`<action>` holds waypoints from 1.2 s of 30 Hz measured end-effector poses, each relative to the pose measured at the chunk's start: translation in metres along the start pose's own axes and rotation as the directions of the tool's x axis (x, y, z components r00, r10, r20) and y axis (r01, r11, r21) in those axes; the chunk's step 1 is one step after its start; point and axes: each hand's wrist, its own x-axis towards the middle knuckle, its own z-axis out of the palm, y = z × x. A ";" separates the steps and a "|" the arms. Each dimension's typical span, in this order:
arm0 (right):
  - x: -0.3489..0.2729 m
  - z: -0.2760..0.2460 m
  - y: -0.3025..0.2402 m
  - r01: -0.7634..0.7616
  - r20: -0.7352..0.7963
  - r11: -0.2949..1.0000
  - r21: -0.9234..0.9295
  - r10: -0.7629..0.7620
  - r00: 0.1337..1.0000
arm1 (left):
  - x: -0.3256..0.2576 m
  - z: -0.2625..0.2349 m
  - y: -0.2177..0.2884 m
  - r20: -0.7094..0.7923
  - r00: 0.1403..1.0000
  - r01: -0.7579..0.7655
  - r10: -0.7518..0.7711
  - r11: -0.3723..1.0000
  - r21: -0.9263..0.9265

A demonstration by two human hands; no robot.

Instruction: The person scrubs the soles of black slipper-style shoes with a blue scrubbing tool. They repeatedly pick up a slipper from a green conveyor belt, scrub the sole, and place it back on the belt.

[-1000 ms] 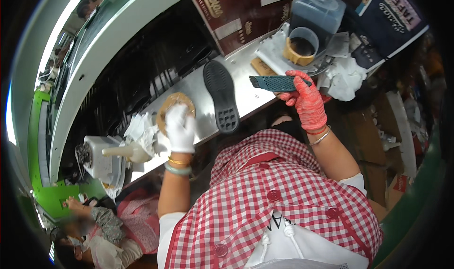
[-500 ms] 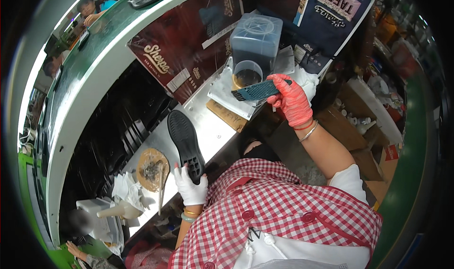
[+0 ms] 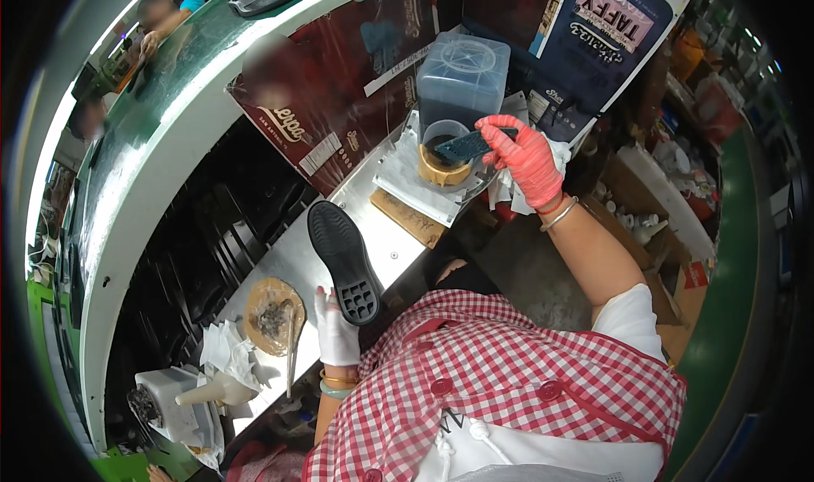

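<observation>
Standing at the left, a pale box (image 3: 180, 401) comes first, with a cream bottle (image 3: 216, 390) beside it and crumpled white paper (image 3: 225, 352) just above. Next to the paper, a round tan dish (image 3: 273, 289) sits on the metal desk (image 3: 381, 253), dark scraps in its middle and a thin stick (image 3: 292, 346) across its right side. The white-gloved left hand (image 3: 337, 338) has its visible fingers stretched; it is at the lower end of a black shoe sole (image 3: 342, 260), which hides part of it, so I can't tell whether it grips. The sole slants over the desk, tread up. Farther right are a wooden block (image 3: 407, 216) and a cup (image 3: 443, 177) with dark liquid. The red-gloved right hand (image 3: 527, 161) pinches a dark brush (image 3: 464, 147), its far end at the cup's mouth.
</observation>
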 end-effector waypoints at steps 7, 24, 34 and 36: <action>0.015 0.007 0.010 0.009 -0.016 0.975 -0.220 -0.013 1.000 | 0.023 -0.021 -0.010 0.114 0.974 0.211 -0.193 0.962 -0.174; 0.015 0.009 -0.018 0.081 -0.041 0.992 -0.092 -0.085 0.996 | 0.010 0.064 0.037 0.326 0.918 0.302 -0.225 0.931 -0.207; 0.019 0.007 0.012 -0.029 -0.034 0.983 -0.184 0.023 0.999 | 0.014 0.082 0.027 0.558 0.810 0.292 -0.180 0.949 -0.118; 0.021 0.006 0.015 -0.017 -0.045 0.984 -0.175 0.009 0.999 | 0.013 0.080 0.024 0.541 0.818 0.307 -0.195 0.943 -0.125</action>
